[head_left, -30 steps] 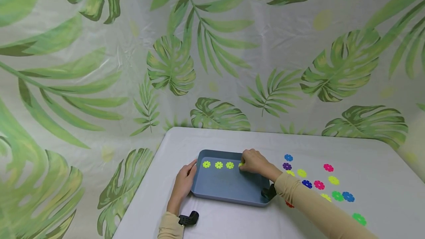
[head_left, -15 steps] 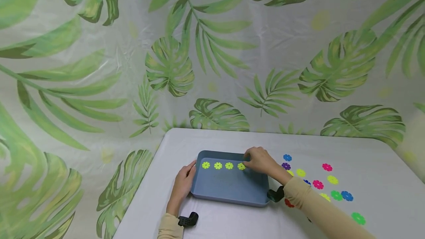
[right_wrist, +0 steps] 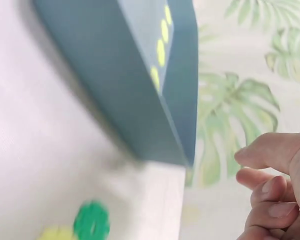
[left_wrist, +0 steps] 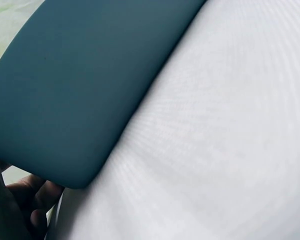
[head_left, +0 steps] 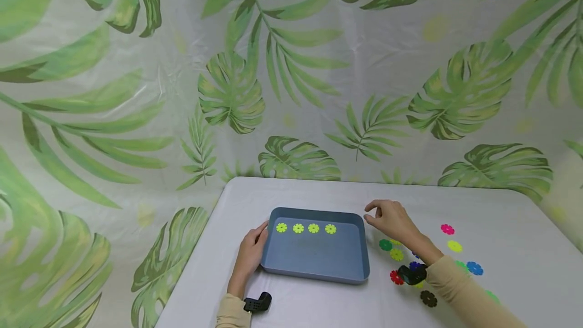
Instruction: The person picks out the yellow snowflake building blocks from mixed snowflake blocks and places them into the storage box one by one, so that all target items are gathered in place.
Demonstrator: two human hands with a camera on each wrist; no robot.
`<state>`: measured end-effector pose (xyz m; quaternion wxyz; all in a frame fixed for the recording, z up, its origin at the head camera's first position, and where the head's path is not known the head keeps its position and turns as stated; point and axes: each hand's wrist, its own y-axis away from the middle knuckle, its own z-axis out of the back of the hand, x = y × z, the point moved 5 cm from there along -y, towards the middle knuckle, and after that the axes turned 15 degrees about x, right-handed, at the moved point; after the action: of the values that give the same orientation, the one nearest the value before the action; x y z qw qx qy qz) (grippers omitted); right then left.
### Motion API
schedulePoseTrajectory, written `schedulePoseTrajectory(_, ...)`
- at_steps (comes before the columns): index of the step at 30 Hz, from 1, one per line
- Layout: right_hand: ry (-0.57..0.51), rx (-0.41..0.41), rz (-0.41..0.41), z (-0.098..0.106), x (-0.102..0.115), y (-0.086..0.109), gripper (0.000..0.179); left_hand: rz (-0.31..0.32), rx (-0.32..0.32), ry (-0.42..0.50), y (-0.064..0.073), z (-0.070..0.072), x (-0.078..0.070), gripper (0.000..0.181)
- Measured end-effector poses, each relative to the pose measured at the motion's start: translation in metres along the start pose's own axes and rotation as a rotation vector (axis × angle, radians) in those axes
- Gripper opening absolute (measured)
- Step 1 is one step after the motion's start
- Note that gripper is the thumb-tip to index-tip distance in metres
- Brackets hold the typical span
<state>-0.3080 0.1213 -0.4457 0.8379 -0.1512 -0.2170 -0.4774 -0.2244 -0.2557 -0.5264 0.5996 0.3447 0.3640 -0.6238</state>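
A blue-grey rectangular tray [head_left: 315, 254] lies on the table, with a row of several yellow notched plastic discs [head_left: 298, 228] along its far side. My left hand [head_left: 250, 252] holds the tray at its left wall; in the left wrist view its curled fingers [left_wrist: 37, 195] show by the tray's corner, partly hidden. My right hand [head_left: 393, 221] is above the table just right of the tray, holding nothing. In the right wrist view its fingers are loosely bent, with thumb and index finger a little apart. Below that hand lies a green disc [head_left: 385, 245].
More notched discs in mixed colours are scattered right of the tray, among them a red disc [head_left: 396, 277], a brown disc [head_left: 428, 298] and a pink disc [head_left: 448, 229]. My right forearm covers some. A leaf-patterned backdrop [head_left: 291, 90] hangs behind the white table [head_left: 291, 300].
My right hand has let go of the rightmost yellow disc in the row and moved right, out of the tray. The left hand keeps its place on the tray.
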Motion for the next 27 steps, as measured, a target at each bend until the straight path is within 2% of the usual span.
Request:
schedulePoseTrajectory(7, -0.022, -0.058, -0.072, 0.020, -0.045, 0.036, 0.023, -0.016, -0.010, -0.026, 0.000, 0.000, -0.001, 0.041)
schedulePoseTrajectory(15, 0.015, -0.103, -0.195, 0.033, -0.094, 0.079, 0.025, -0.010, -0.010, -0.025, 0.000, -0.001, 0.000, 0.040)
schedulePoseTrajectory(27, 0.010, -0.069, -0.285, 0.035, -0.138, 0.107, 0.036, -0.007, -0.011, -0.017, -0.001, 0.000, -0.001, 0.039)
